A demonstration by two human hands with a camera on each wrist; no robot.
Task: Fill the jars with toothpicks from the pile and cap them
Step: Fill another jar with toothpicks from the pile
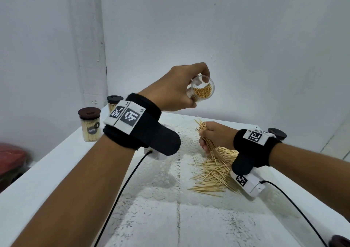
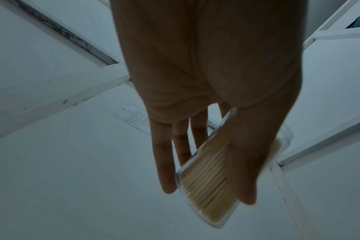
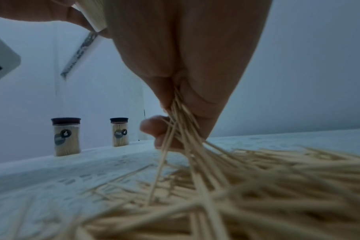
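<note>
The right hand (image 1: pixel 212 135) is clamping a bunch of toothpicks (image 1: pixel 205 133) above the pile (image 1: pixel 216 169) mid-table, while the left hand (image 1: pixel 176 89) is gripping the part-filled jar (image 1: pixel 202 91) aloft, tilted, so feeding them in needs aligned tips.

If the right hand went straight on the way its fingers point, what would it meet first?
Probably the table just left of the toothpick pile: the right hand, gripping a toothpick bunch, points down-left. Depth is uncertain.

Uncapped clear jar (image 1: pixel 201 90) tilted, half-filled, toothpick pile (image 1: pixel 216 172) on table, two capped jars (image 1: pixel 89 124)
</note>
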